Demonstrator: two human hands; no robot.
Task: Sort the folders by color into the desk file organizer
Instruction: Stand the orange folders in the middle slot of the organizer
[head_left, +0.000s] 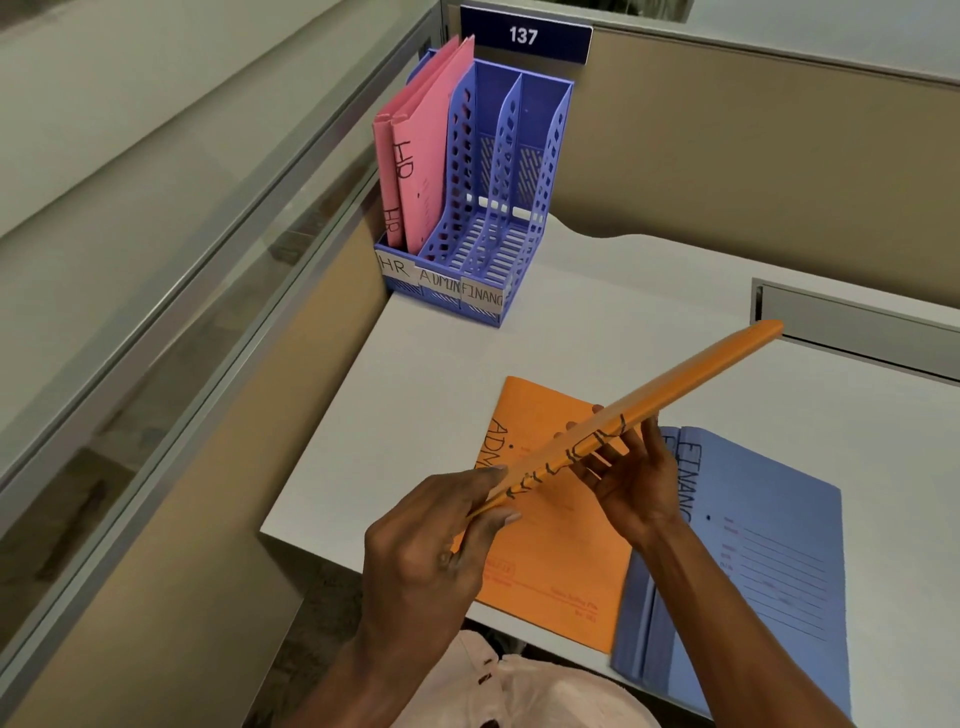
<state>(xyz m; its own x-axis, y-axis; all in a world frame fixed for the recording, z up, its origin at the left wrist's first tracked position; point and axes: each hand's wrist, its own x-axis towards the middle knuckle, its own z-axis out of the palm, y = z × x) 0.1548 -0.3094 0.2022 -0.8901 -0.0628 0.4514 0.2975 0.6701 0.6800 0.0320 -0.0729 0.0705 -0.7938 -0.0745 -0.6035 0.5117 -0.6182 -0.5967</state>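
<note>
Step in hand: filing the first ADMIN folder. You hold one orange folder (675, 384) edge-on in the air, centre of the frame, slanting from lower centre up toward the right, above the desk (597, 312).

Hands: your left hand (431, 540) pinches the near end between thumb and fingers. Your right hand (634, 488) grips it further along, fingers spread on the near face, thumb behind. Both hands are closed on this folder and carry nothing else.

Folder: thin, flat, stiff enough to hold its line. Black handwriting on the cover, too foreshortened to read.

Organizer (511, 135): blue, perforated, upper centre, well apart from the hands. The left slot holds the pink folders (421, 156) marked HR; the middle and right slots show nothing in them. The ADMIN label (439, 280) sits under the middle slot.

Left to sort: a second orange folder (545, 561) flat on the desk under your hands, and blue folders (769, 545) marked FINANCE at lower right.

Next move, as judged: carry the folder up-left, turn it upright, and align its edge between the two middle dividers before lowering. The slot is narrow, so a corner could catch on a divider.
</note>
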